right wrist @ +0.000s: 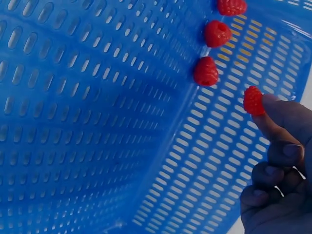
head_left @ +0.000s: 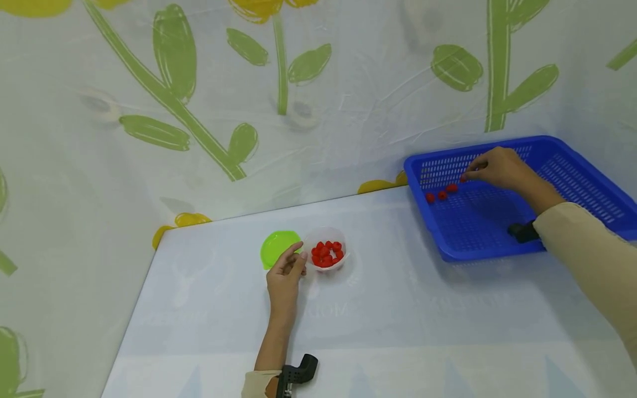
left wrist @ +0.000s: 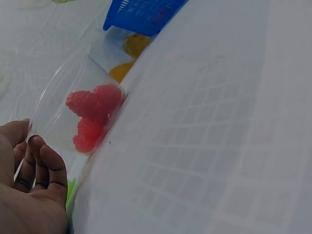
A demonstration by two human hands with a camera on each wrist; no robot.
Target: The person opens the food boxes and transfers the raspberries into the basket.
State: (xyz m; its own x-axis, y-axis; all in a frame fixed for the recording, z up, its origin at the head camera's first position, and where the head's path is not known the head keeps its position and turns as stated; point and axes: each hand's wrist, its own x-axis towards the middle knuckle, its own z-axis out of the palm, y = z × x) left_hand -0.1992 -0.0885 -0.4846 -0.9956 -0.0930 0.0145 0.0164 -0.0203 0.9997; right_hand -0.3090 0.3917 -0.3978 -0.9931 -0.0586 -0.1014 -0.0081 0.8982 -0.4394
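We see one round green lid point(head_left: 277, 249) at left, then the left hand point(head_left: 286, 276) pinching the rim of one clear cup point(head_left: 324, 234) of bumpy red berries point(head_left: 325, 252); nearer, pale lettering point(head_left: 328, 309) is too faint to read. Far right, one slotted blue plastic basket point(head_left: 478, 226) holds three berries point(head_left: 442, 195); over its floor the right hand point(head_left: 502, 167) pinches a fourth berry point(right wrist: 253, 101).
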